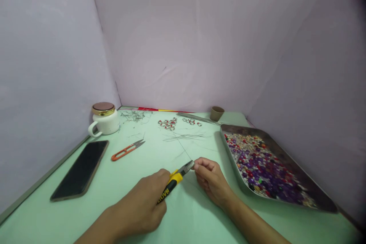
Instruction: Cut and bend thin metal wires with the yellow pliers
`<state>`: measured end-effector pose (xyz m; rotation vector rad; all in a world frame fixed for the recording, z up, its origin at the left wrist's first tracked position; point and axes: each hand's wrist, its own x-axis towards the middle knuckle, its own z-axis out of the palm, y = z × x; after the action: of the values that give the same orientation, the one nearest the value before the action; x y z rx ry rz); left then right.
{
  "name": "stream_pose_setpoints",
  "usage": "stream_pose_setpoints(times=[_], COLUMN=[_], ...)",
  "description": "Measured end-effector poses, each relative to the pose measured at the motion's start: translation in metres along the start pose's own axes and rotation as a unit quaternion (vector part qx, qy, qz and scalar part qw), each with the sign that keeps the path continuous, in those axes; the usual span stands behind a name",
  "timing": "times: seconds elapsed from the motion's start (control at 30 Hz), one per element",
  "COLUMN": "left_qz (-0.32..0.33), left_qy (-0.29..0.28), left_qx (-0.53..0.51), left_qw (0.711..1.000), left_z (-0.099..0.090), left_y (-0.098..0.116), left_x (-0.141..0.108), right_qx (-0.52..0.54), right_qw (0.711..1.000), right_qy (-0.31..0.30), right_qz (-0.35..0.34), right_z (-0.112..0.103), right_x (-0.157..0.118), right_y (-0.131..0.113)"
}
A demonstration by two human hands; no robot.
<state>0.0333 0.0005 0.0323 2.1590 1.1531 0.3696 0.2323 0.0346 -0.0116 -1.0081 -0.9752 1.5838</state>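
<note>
My left hand (145, 202) is closed round the yellow-and-black handles of a pair of pliers (177, 177). The jaws point up and right and meet the fingertips of my right hand (210, 179). Those fingers are pinched on a small piece at the jaw tips, too small to make out. A thin wire (184, 150) runs from the jaws up and left over the table. Beyond the hands lie loose wires (185, 136) and small rings with red beads (168, 123). Orange thread snips (127, 150) rest to the left of the pliers.
A metal tray (274, 139) full of mixed beads stands at the right. On the left are a dark phone (81, 169) and a white lidded mug (106, 122). Wire scraps (135, 116), long rods (198, 117) and a small brown pot (217, 113) sit at the back, near the walls.
</note>
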Motion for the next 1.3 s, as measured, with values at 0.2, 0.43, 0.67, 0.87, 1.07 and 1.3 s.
stream_pose_setpoints(times=[0.2, 0.43, 0.67, 0.87, 1.07, 1.3], left_qz=[-0.037, -0.049, -0.056, -0.064, -0.08, -0.122], left_qy=[-0.022, -0.048, -0.057, -0.072, -0.035, 0.03], left_qx=[0.029, 0.062, 0.126, 0.165, 0.316, 0.377], left_qw=[0.999, 0.996, 0.989, 0.982, 0.945, 0.918], left_z=[-0.004, -0.006, -0.008, -0.012, 0.004, 0.027], left_y=[0.001, 0.002, 0.008, 0.017, 0.011, 0.013], left_x=[-0.002, -0.002, -0.001, 0.0, 0.005, 0.011], right_qx=[-0.008, -0.012, -0.023, -0.041, -0.059, -0.049], right_qw=[1.0, 1.0, 1.0, 0.999, 0.998, 0.999], right_qy=[0.007, 0.008, -0.002, -0.003, -0.006, -0.008], right_qz=[0.003, 0.005, -0.001, -0.02, 0.005, 0.016], right_z=[-0.001, -0.001, -0.001, -0.001, -0.002, -0.001], right_x=[0.001, 0.002, 0.0, -0.001, 0.002, 0.004], right_y=[0.004, 0.004, 0.003, 0.003, 0.005, 0.002])
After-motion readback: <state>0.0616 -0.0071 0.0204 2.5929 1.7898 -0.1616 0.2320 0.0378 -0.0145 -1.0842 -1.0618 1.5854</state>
